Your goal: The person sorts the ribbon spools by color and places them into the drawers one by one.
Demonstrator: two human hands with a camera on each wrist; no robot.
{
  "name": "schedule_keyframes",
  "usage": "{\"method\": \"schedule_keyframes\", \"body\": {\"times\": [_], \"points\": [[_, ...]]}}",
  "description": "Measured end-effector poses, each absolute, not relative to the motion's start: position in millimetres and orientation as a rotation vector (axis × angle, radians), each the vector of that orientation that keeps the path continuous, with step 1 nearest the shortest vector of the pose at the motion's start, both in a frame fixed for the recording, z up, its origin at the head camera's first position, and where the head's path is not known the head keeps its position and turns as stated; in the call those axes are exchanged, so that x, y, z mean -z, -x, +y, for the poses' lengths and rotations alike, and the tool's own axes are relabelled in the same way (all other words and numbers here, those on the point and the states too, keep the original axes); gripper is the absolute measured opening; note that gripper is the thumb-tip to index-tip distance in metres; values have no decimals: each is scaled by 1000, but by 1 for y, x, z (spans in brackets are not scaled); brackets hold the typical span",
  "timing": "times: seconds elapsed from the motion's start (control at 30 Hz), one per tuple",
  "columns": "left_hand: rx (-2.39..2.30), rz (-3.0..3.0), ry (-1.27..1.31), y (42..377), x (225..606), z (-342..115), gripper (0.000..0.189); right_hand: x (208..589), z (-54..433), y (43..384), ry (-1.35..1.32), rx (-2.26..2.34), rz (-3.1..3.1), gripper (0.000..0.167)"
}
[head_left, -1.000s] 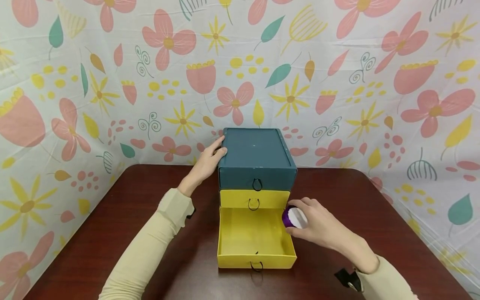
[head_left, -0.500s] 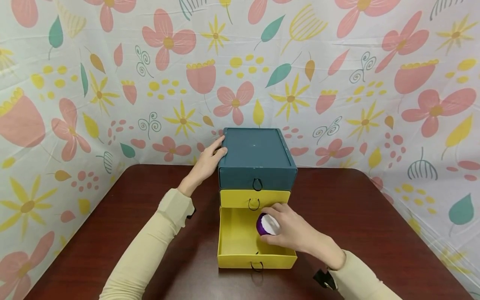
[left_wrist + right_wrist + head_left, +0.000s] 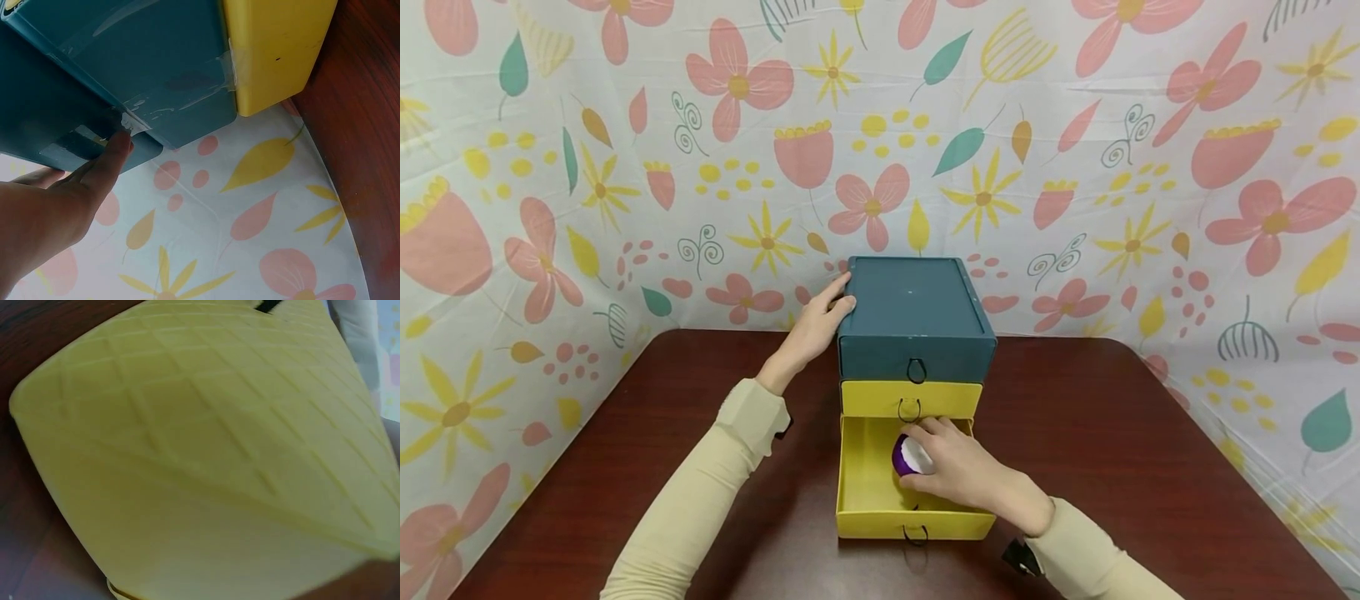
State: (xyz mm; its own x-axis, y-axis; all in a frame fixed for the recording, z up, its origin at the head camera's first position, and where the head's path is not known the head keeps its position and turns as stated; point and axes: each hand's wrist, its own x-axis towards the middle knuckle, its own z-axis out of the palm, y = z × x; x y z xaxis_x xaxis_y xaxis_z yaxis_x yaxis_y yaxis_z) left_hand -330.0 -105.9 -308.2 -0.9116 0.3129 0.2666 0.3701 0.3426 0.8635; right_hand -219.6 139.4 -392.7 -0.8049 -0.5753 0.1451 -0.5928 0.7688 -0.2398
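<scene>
A drawer unit with a blue-green top (image 3: 913,296) stands on the table. Its lowest yellow drawer (image 3: 868,475) is pulled out, and the blue-green and yellow fronts above it are pushed in. My left hand (image 3: 810,329) rests against the unit's upper left edge; the left wrist view has its fingers (image 3: 112,162) touching the blue-green side. Over the pulled-out drawer, my right hand (image 3: 962,468) grips a round purple-and-white object (image 3: 913,456) between thumb and fingers. Whether the object touches the drawer's bottom I cannot tell. The right wrist view is filled mostly by the yellow drawer's ribbed inside (image 3: 206,406).
A dark red-brown table (image 3: 1112,450) extends to both sides of the unit. Behind it hangs a flower-patterned cloth (image 3: 880,125). Black loop handles (image 3: 915,534) stick out from the drawer fronts.
My right hand has carried the purple-and-white object leftward from the drawer's right edge to over its middle, slightly lower now. The left hand has stayed on the unit.
</scene>
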Motion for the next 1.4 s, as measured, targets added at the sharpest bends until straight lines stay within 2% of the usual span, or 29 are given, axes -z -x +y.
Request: {"method": "schedule_keyframes", "body": {"times": [0.47,0.87,1.2,1.4], "points": [[1669,-2541,644,331,307,-105,57,407,130,228,-1022,-382,-2923,63],[1645,-2524,651,330,308,-105,58,411,131,232,-979,-484,-2961,65],[1640,-2529,653,330,309,-105,58,384,142,206,-1058,-719,-2974,49],[1633,-2535,645,330,309,-106,58,372,142,178,-1266,-897,-2683,32]]}}
